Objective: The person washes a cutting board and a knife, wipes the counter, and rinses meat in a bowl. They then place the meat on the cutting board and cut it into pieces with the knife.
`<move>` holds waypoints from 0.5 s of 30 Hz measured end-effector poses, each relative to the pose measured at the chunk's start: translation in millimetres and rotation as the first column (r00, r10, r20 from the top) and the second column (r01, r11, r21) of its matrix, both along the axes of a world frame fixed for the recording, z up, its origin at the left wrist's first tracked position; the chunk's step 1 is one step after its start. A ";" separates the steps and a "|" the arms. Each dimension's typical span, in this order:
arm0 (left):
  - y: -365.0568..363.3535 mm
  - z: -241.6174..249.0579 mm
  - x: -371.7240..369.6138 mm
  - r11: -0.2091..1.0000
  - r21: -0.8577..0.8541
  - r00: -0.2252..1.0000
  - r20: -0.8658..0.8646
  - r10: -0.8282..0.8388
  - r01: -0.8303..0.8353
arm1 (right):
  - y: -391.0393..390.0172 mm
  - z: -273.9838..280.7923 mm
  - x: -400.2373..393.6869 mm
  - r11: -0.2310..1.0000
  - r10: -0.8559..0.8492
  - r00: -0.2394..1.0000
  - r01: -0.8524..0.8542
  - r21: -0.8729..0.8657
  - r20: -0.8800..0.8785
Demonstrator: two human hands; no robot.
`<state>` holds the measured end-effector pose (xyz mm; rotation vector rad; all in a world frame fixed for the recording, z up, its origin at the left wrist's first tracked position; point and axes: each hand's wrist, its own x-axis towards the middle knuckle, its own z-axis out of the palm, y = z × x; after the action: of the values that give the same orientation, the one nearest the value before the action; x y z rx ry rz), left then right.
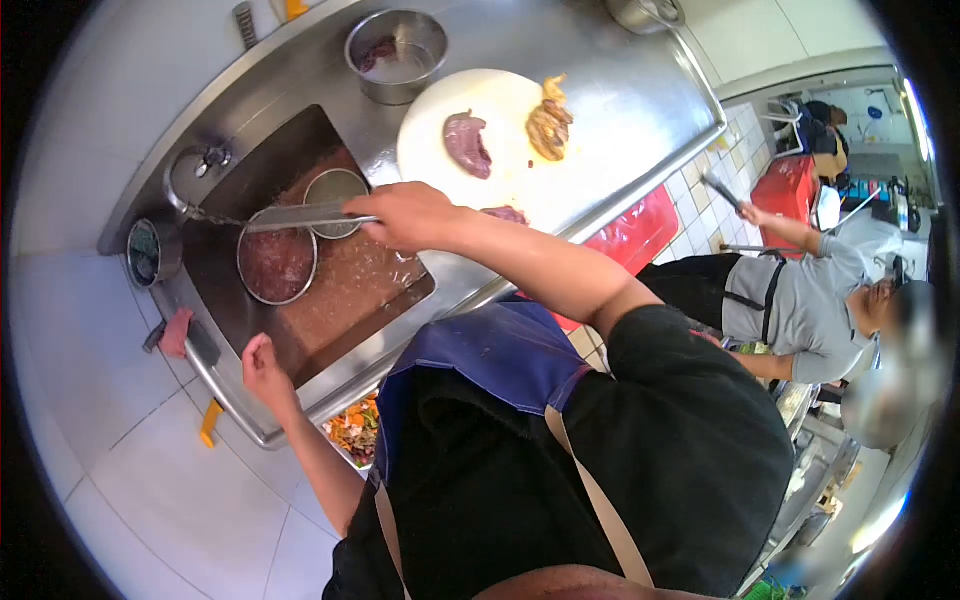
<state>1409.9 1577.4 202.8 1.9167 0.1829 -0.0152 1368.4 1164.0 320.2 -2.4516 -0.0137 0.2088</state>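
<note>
My right hand (412, 215) is closed around the handle end of a broad-bladed knife (310, 214), held flat over the sink. Its blade reaches left into the stream from the tap (205, 160). Below the blade, a round metal bowl (278, 298) with reddish water stands in the sink (410, 310). A second metal container (336, 187) is beside it, partly behind the blade. My left hand (267, 372) hovers by the sink's near left edge, fingers curled, with nothing visible in them.
A white round cutting board (425, 135) bears a piece of dark red meat (467, 144) and a yellowish poultry piece (549, 126). A steel pot (397, 58) with meat stands behind. A pink cloth (177, 333) hangs at the sink's left edge. A co-worker (800, 295) stands at right, holding a dark tool.
</note>
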 end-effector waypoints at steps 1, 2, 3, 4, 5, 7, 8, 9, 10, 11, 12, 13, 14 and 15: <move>-21.0 4.6 4.0 0.997 0.012 0.996 0.030 -0.082 0.082 | -14.4 -1.0 -24.5 0.995 -0.078 0.996 0.076 0.071 0.034; -44.3 10.6 7.5 0.987 0.027 0.985 0.061 -0.161 0.160 | -28.3 -6.5 -50.0 0.982 -0.163 0.979 0.148 0.120 0.126; -74.9 23.8 7.8 0.970 0.061 0.966 0.099 -0.241 0.235 | -42.2 -9.8 -75.0 0.961 -0.248 0.946 0.213 0.175 0.210; -109.5 37.9 5.3 0.947 0.099 0.939 0.133 -0.318 0.306 | -56.4 -1.7 -98.3 0.935 -0.317 0.937 0.284 0.211 0.147; -140.5 43.7 4.5 0.919 0.115 0.909 0.148 -0.390 0.376 | -70.2 5.4 -121.7 0.903 -0.381 0.921 0.353 0.244 0.078; -206.3 58.6 -1.0 0.863 0.100 0.850 0.152 -0.505 0.495 | -96.9 -1.5 -169.6 0.836 -0.472 0.876 0.406 0.368 0.105; -240.8 67.4 -6.7 0.836 0.068 0.824 0.144 -0.548 0.544 | -106.8 11.5 -193.1 0.804 -0.515 0.857 0.473 0.361 0.024; -273.1 71.4 -11.0 0.809 0.067 0.798 0.140 -0.587 0.583 | -116.4 24.8 -216.8 0.769 -0.554 0.831 0.536 0.348 -0.056; -305.3 74.2 -15.0 0.780 0.065 0.769 0.137 -0.625 0.622 | -127.1 24.1 -241.6 0.745 -0.579 0.804 0.588 0.315 -0.132; -337.8 76.7 -18.9 0.727 0.039 0.716 0.146 -0.683 0.685 | -137.0 22.2 -264.9 0.720 -0.602 0.771 0.637 0.277 -0.207; -371.7 79.4 -22.6 0.668 0.014 0.658 0.159 -0.736 0.744 | -143.8 17.3 -287.1 0.715 -0.604 0.770 0.637 0.287 -0.206; -407.4 83.2 -29.3 0.631 0.015 0.619 0.177 -0.765 0.776 | -148.1 9.2 -308.6 0.678 -0.669 0.724 0.687 0.261 -0.168; -442.1 86.8 -36.3 0.591 0.017 0.578 0.194 -0.793 0.806 | -153.5 0.8 -325.9 0.636 -0.729 0.673 0.735 0.237 -0.129; -475.8 91.1 -40.1 0.534 0.164 0.507 0.182 -0.843 0.829 | -161.2 -7.0 -339.7 0.630 -0.731 0.669 0.737 0.246 -0.133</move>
<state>1369.8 1101.6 293.9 1.8624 -0.9631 -0.4408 1028.7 1002.8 313.2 -1.9683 0.9061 -0.1347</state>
